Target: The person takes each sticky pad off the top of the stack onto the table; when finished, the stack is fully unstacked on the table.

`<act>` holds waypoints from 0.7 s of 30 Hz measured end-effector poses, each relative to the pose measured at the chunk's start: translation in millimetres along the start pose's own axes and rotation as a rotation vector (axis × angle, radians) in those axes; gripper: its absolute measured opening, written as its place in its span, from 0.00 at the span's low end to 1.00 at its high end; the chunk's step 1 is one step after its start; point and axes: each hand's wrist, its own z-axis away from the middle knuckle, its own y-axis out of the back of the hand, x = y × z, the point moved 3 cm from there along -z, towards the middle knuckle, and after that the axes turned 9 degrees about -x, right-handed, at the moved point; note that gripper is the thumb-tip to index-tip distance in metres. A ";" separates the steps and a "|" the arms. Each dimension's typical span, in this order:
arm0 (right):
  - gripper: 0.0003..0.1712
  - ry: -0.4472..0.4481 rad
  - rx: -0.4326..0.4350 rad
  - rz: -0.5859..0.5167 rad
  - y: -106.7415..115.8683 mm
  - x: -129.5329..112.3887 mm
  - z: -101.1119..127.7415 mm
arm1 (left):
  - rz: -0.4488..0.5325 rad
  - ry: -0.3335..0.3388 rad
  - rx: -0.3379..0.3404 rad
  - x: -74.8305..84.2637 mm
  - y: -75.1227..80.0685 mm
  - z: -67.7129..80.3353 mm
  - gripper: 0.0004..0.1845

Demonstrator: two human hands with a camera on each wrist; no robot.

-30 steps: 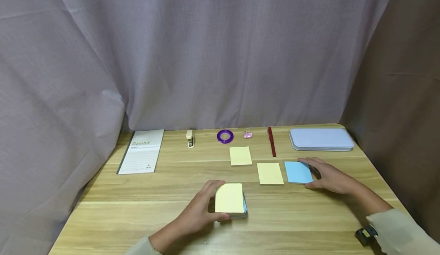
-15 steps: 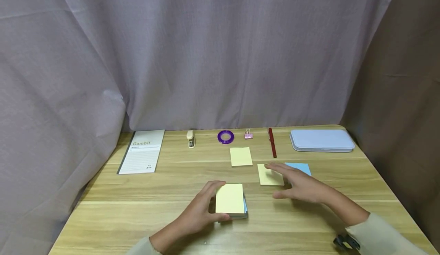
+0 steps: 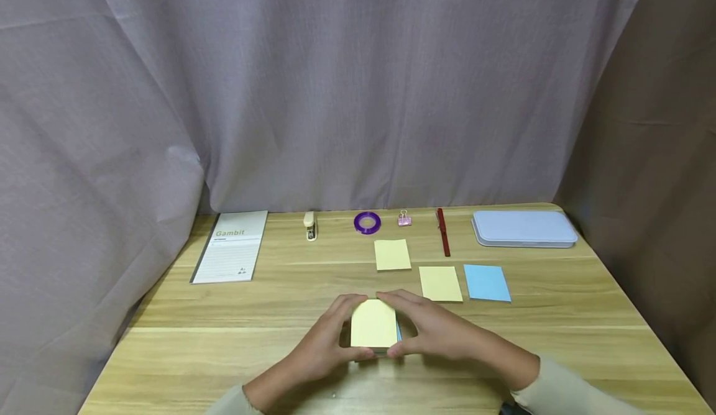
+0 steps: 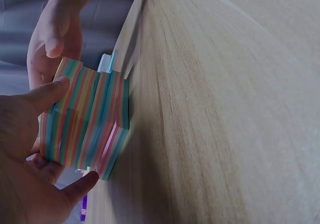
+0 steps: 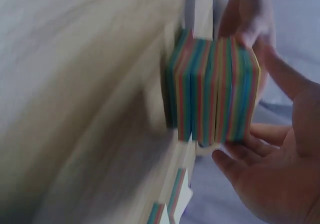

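Both hands on sticky-note block (image 3: 373,323), near table (image 3: 224,340) edge, centre.
Left hand (image 3: 324,340) fingers curl round its left side; right hand (image 3: 433,331) cups the right side, fingers apparently touching. Two yellow notes (image 3: 440,283) and a blue note (image 3: 486,282) lie beyond.

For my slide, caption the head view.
Both hands, left hand and right hand, grip a sticky-note pad on a wooden table.

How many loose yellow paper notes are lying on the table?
2: one yellow note below the purple tape ring, another yellow note beside the blue note. The held pad isn't counted.
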 end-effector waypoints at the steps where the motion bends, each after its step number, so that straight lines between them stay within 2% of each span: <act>1: 0.57 -0.002 0.005 0.004 -2.2 -1.4 -0.9 | 0.000 -0.004 0.000 0.1 0.1 0.0 0.49; 8: 0.54 0.006 0.057 0.064 -8.3 -4.8 -3.4 | -0.004 -0.006 -0.004 0.2 0.5 -0.4 0.48; 13: 0.52 0.011 0.053 0.075 -6.0 -4.3 -3.1 | -0.008 0.002 -0.010 1.3 0.4 0.0 0.49; 17: 0.51 0.021 0.020 0.082 2.0 -2.5 -2.0 | -0.006 0.014 -0.001 2.6 -1.5 0.5 0.50; 21: 0.50 0.054 -0.011 0.089 19.4 1.8 -0.7 | -0.001 0.052 0.013 2.5 -3.2 0.7 0.54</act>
